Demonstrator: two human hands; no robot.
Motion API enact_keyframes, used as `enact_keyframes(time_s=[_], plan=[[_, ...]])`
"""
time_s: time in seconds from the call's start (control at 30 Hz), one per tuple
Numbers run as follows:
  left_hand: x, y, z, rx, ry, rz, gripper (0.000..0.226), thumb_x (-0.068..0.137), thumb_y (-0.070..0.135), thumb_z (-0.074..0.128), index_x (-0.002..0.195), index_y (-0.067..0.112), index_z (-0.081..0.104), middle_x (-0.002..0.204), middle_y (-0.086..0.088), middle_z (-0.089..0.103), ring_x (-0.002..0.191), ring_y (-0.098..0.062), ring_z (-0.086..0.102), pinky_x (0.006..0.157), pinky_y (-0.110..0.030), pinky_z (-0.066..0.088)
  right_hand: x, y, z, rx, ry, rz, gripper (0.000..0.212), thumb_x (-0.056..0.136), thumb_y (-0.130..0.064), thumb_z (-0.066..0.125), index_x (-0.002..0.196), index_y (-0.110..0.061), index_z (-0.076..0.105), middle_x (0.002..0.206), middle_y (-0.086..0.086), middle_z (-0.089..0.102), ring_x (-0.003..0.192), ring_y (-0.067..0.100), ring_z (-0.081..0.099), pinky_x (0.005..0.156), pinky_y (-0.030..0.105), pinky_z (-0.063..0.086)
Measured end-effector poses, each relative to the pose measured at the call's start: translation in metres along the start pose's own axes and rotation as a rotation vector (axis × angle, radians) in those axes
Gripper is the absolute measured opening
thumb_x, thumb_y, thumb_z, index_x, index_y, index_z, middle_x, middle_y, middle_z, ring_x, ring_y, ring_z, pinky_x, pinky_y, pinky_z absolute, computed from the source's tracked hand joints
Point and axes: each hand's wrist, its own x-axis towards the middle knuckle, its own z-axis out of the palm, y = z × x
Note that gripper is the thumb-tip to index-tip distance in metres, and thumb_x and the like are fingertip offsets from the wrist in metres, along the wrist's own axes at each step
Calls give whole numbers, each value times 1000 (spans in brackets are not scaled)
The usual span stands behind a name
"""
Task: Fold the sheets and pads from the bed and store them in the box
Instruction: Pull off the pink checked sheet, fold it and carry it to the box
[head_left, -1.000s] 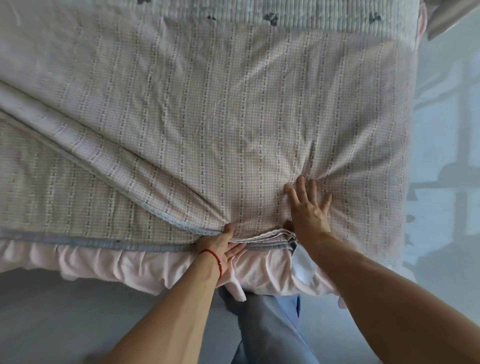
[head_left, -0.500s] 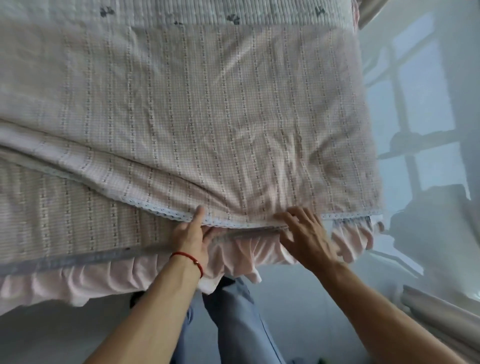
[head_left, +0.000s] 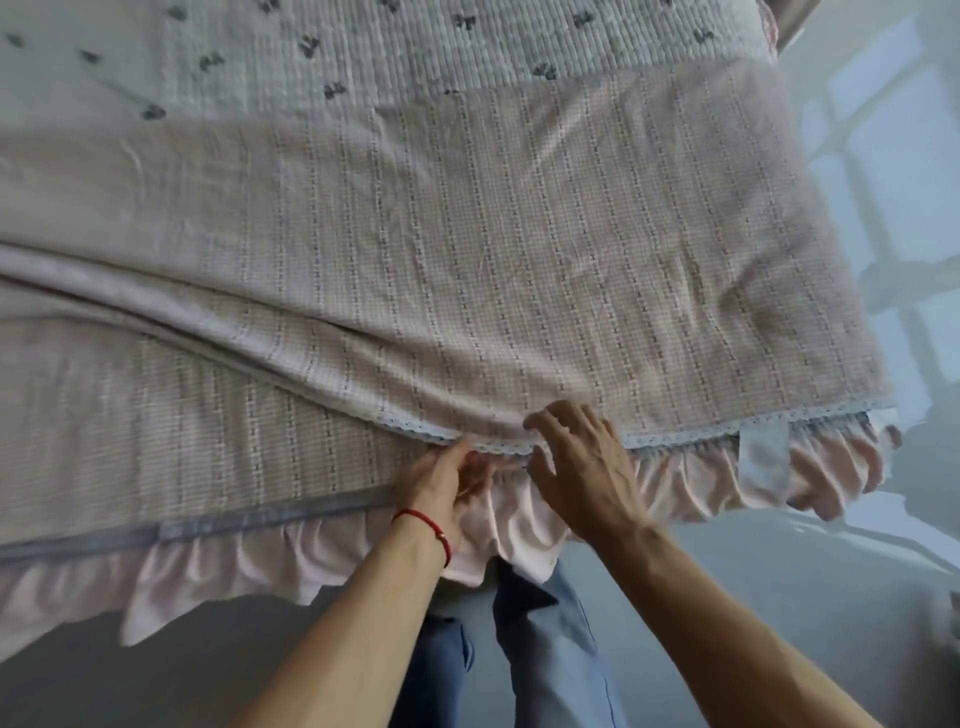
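Two hands meet at the near edge of the bed (head_left: 156, 467), where a pink checked sheet (head_left: 493, 270) with pale vertical stripes lies folded back over itself. The left hand (head_left: 447, 480), with a red string bracelet (head_left: 423, 522) at the wrist, is curled with its fingers closed on the lace-trimmed hem (head_left: 675, 436) of the upper layer, just at the bed's edge. The right hand (head_left: 582, 467) sits just beside it, palm down, fingers spread and slightly bent over the same hem; whether it actually pinches the cloth cannot be told. The upper layer of the sheet runs from a raised diagonal fold on the left down to the hem on the right, covering most of the mattress. Beneath it on the left, a lower layer of the same fabric lies flat, bordered by a grey-blue band (head_left: 208, 525). A pink ruffled skirt (head_left: 218, 577) hangs below the edge along the whole near side. At the far side, a white quilted pad (head_left: 415, 47) with small dark flower prints lies uncovered. The person's blue trousers (head_left: 550, 649) show below, against a pale floor (head_left: 779, 597).
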Motion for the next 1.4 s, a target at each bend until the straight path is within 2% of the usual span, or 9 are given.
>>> enact_keyframes(time_s=[0.17, 0.3, 0.4, 0.53, 0.67, 0.8, 1.0, 1.23, 1.4], plan=[[30, 80, -45, -83, 141, 152, 25, 96, 36, 67, 87, 13, 63, 47, 2, 55, 37, -6, 46, 35, -17, 35, 18, -90, 31, 269, -53, 131, 6, 88, -20, 63, 92, -17, 67, 85, -3, 67, 77, 18, 61, 72, 37, 50], [34, 105, -65, -34, 183, 286, 26, 93, 32, 72, 78, 13, 63, 40, 6, 51, 33, -4, 41, 34, -17, 30, 35, -128, 38, 1206, -343, 854, 37, 97, -34, 65, 88, 1, 72, 81, 18, 75, 73, 25, 73, 71, 42, 62], [16, 86, -78, 27, 274, 358, 34, 87, 35, 80, 71, 11, 61, 43, 2, 55, 39, -10, 46, 41, -22, 37, 44, -132, 52, 1678, -213, 1165, 38, 85, -43, 78, 94, -5, 78, 99, 21, 77, 92, 30, 75, 92, 47, 60], [-9, 54, -98, -33, 296, 346, 35, 86, 38, 80, 75, 11, 62, 46, 1, 58, 42, -11, 48, 50, -27, 46, 32, -134, 64, 1498, 82, 1251, 74, 68, -61, 84, 111, -2, 68, 97, 14, 78, 88, 28, 77, 85, 47, 63], [-4, 41, -116, -12, 220, 281, 29, 87, 31, 80, 84, 7, 64, 51, -3, 63, 42, -12, 58, 45, -24, 49, 14, -130, 65, 1476, 218, 1354, 36, 87, -28, 82, 107, 0, 70, 90, 12, 78, 82, 29, 76, 78, 43, 65], [16, 63, -134, -12, 111, 188, 20, 90, 24, 76, 87, 6, 67, 63, -8, 65, 45, -10, 59, 40, -18, 47, 11, -119, 64, 1501, 170, 1389, 25, 86, -15, 83, 97, 4, 71, 85, 16, 78, 78, 35, 77, 71, 45, 66], [27, 76, -169, -41, 226, 292, 20, 91, 18, 75, 80, 14, 59, 59, 2, 54, 38, -2, 47, 36, -15, 37, 0, -109, 79, 1471, 158, 1340, 32, 82, -17, 86, 101, 3, 69, 92, 18, 78, 80, 36, 77, 69, 43, 65], [24, 64, -188, 36, 216, 244, 23, 88, 19, 79, 83, 6, 61, 51, -3, 66, 45, -10, 61, 43, -18, 50, -2, -117, 77, 1229, 97, 1259, 45, 83, -40, 84, 86, 4, 73, 71, 17, 76, 61, 30, 75, 55, 31, 61], [45, 101, -204, 10, 235, 169, 16, 91, 25, 74, 88, 14, 62, 44, 4, 52, 32, -3, 43, 31, -15, 30, -4, -172, 92, 1338, 80, 1224, 38, 88, -35, 81, 91, 1, 70, 69, 12, 76, 58, 29, 74, 50, 32, 59]])
